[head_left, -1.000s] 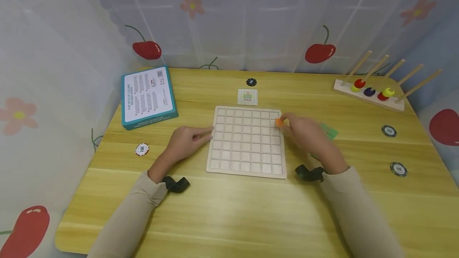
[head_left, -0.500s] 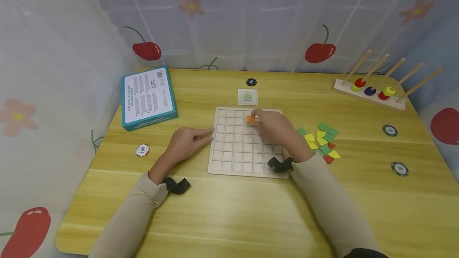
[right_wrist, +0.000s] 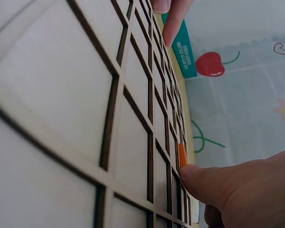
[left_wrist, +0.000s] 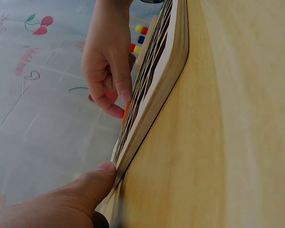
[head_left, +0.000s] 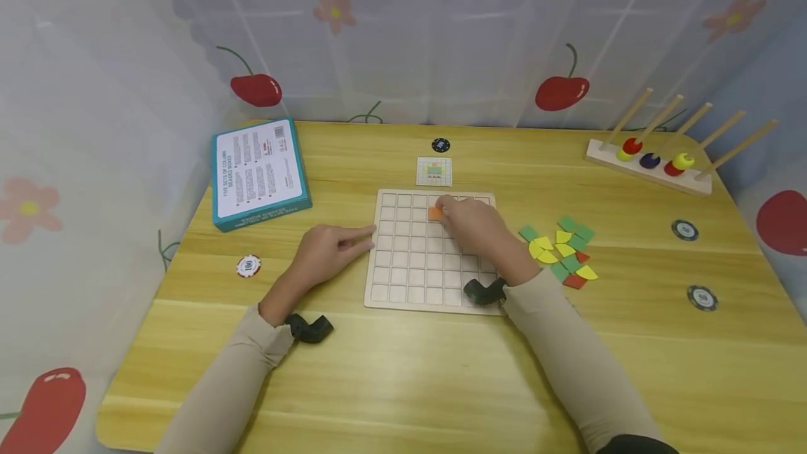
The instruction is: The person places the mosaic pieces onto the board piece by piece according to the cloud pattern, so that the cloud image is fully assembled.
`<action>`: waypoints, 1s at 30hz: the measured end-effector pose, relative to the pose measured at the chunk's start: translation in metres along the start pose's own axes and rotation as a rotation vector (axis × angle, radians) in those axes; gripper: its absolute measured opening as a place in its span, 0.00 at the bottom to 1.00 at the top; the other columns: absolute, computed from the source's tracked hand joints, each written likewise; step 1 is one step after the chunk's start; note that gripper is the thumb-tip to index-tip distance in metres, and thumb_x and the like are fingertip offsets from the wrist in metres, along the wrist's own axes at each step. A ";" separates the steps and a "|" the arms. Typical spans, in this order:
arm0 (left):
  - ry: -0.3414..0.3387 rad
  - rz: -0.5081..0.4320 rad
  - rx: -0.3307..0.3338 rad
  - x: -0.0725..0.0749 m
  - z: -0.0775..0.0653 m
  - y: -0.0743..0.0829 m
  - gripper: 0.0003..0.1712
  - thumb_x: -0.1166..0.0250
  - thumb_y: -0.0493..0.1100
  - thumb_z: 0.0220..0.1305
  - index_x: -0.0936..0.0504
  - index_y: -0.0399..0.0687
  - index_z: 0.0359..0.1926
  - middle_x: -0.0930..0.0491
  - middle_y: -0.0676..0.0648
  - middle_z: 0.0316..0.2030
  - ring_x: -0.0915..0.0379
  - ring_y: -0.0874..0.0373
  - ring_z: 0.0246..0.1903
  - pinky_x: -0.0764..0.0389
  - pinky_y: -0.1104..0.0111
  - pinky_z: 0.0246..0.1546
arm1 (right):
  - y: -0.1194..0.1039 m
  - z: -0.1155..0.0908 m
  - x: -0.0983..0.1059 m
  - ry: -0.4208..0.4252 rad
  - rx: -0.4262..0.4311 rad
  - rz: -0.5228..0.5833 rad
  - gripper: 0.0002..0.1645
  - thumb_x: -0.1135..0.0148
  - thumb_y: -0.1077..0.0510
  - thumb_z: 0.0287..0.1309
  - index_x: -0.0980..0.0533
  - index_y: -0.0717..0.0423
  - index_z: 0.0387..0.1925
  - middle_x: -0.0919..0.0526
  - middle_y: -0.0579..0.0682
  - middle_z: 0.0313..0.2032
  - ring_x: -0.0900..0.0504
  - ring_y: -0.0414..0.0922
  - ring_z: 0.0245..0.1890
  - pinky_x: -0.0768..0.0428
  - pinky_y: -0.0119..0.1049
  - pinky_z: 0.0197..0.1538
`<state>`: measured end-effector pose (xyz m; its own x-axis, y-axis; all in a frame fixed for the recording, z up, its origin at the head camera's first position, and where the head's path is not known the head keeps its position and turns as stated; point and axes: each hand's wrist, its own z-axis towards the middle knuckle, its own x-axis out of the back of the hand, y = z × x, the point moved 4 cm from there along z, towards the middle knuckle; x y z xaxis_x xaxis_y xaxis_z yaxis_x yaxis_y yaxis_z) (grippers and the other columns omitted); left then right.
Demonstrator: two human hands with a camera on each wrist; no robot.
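A pale wooden grid board (head_left: pixel 416 258) with square recesses lies in the middle of the table. My right hand (head_left: pixel 482 230) reaches over its upper half, thumb and forefinger pinching a small orange square tile (head_left: pixel 436 214) at a cell near the top row. In the right wrist view the orange tile (right_wrist: pixel 182 154) stands against the grid beside the thumb. My left hand (head_left: pixel 324 252) touches the board's left edge with straight thumb and forefinger; its thumb (left_wrist: pixel 102 178) rests on the board's side. The right hand and forearm cover several cells on the right.
A patterned card (head_left: pixel 433 172) lies beyond the board, with a black chip (head_left: pixel 440 145) behind it. Loose green, yellow and red tiles (head_left: pixel 569 263) lie to the right. A teal box (head_left: pixel 260 172) stands back left, a peg rack with beads (head_left: pixel 652 172) back right. Other chips (head_left: pixel 249 266) lie farther out.
My right hand has carried the orange tile left from the board's right edge to a cell near the top middle, then slightly lower, uncovering the loose tiles. The left hand stays put.
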<state>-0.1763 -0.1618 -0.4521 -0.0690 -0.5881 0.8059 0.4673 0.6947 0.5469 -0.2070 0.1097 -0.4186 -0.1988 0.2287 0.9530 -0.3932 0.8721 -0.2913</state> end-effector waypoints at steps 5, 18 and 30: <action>0.002 -0.009 0.004 0.000 -0.001 0.001 0.20 0.31 0.58 0.68 0.14 0.63 0.59 0.31 0.64 0.11 0.44 0.66 0.15 0.37 0.65 0.20 | 0.001 0.000 -0.001 0.001 -0.002 0.004 0.19 0.48 0.53 0.78 0.25 0.56 0.62 0.13 0.57 0.42 0.16 0.52 0.38 0.19 0.49 0.46; -0.010 -0.010 0.004 0.000 0.000 0.000 0.20 0.31 0.57 0.69 0.14 0.63 0.59 0.26 0.62 0.14 0.43 0.66 0.15 0.37 0.66 0.20 | 0.013 -0.008 0.006 0.010 -0.044 0.126 0.25 0.42 0.52 0.74 0.26 0.49 0.69 0.22 0.51 0.26 0.27 0.49 0.29 0.27 0.44 0.38; 0.004 -0.019 0.010 0.000 0.000 0.001 0.19 0.30 0.57 0.68 0.13 0.64 0.57 0.24 0.63 0.15 0.41 0.66 0.15 0.36 0.66 0.20 | 0.053 -0.041 0.032 0.061 -0.098 0.224 0.19 0.38 0.52 0.72 0.20 0.48 0.62 0.30 0.50 0.21 0.31 0.47 0.21 0.33 0.41 0.26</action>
<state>-0.1755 -0.1612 -0.4515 -0.0744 -0.6025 0.7946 0.4573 0.6875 0.5641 -0.1977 0.1812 -0.4005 -0.2152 0.4438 0.8699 -0.2564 0.8338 -0.4889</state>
